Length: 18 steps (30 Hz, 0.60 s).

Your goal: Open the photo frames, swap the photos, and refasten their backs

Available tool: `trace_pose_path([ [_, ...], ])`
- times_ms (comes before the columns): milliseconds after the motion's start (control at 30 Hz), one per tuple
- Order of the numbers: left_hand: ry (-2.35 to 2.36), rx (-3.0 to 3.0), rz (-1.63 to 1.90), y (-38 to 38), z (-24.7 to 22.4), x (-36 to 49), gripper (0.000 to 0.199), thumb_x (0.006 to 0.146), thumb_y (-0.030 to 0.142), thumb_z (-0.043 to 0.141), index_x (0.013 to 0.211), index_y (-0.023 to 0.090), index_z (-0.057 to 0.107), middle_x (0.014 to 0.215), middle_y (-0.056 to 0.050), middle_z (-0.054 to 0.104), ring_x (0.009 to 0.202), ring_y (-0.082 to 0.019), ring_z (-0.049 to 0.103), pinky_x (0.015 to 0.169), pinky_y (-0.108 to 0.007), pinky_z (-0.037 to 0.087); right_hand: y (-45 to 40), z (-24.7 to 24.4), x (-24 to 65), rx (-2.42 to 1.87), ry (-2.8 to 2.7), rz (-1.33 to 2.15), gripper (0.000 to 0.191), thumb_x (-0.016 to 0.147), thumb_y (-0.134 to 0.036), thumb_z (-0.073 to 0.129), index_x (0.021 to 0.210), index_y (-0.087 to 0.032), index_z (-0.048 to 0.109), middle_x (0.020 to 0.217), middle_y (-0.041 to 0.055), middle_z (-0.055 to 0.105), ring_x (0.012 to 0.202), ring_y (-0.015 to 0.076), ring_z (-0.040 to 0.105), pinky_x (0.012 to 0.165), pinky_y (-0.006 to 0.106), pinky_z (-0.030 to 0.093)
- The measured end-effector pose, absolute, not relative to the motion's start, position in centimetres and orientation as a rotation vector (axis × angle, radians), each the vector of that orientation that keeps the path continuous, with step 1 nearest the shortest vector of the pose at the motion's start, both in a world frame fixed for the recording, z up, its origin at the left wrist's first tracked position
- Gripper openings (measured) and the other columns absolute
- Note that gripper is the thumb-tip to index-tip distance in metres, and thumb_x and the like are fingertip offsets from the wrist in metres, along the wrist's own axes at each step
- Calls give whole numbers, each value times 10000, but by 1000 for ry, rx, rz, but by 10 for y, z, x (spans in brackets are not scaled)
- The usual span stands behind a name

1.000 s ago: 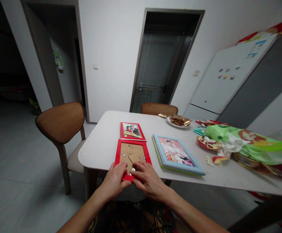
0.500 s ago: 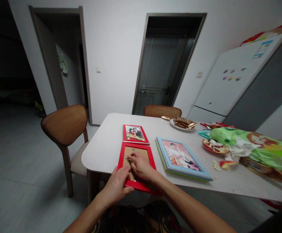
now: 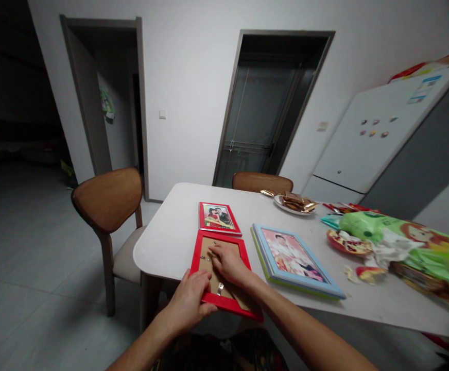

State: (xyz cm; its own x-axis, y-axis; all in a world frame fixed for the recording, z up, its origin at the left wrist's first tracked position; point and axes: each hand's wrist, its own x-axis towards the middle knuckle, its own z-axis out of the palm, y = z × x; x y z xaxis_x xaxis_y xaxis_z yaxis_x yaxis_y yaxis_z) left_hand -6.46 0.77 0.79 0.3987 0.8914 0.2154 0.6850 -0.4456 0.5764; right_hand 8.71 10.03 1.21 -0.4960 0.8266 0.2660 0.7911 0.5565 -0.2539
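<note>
A red picture frame (image 3: 255, 311) lies face down at the table's near edge, its brown backing board (image 3: 230, 294) facing up. My left hand (image 3: 191, 299) grips its near left corner, fingers on top and thumb along the front edge. Across the board rests my right hand (image 3: 230, 265), fingers bent and slightly apart, fingertips touching near the small metal clip (image 3: 216, 242) at the far side. Another clip (image 3: 202, 257) sits by the left edge, and a metal hanger (image 3: 220, 288) shows near the front. Just beyond lies a second red frame (image 3: 220, 218), photo up.
Right of the frames is a stack topped by a light-blue picture frame (image 3: 294, 255). Farther right are a plate of wrapped snacks (image 3: 296, 202), an opened pomegranate (image 3: 348, 242), crumpled tissue (image 3: 390, 250) and a green tissue pack (image 3: 421, 239). A wooden chair (image 3: 110, 198) stands left.
My right fingers have moved off the left clip toward the far clip, uncovering the metal hanger. My left hand keeps its grip. The view has shifted slightly.
</note>
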Motion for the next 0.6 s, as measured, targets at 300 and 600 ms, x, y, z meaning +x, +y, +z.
trace_pose_path([
  [300,1386,2250,695,2,5,-63,485,614,254,666,1064,169,505,1210,-110,488,1142,-244,407,1005,-466,205,150,1,90,-1814,-2041,137,235,743,-338,476,776,-164,631,784,83,641,727,180,566,596,253,353],
  [600,1448,2260,630,-4,12,-60,477,641,239,633,1081,138,478,1222,-143,472,1159,-242,393,1016,-461,197,163,2,90,-1861,-1861,232,175,683,-296,532,685,-145,620,732,97,642,710,184,572,568,245,356],
])
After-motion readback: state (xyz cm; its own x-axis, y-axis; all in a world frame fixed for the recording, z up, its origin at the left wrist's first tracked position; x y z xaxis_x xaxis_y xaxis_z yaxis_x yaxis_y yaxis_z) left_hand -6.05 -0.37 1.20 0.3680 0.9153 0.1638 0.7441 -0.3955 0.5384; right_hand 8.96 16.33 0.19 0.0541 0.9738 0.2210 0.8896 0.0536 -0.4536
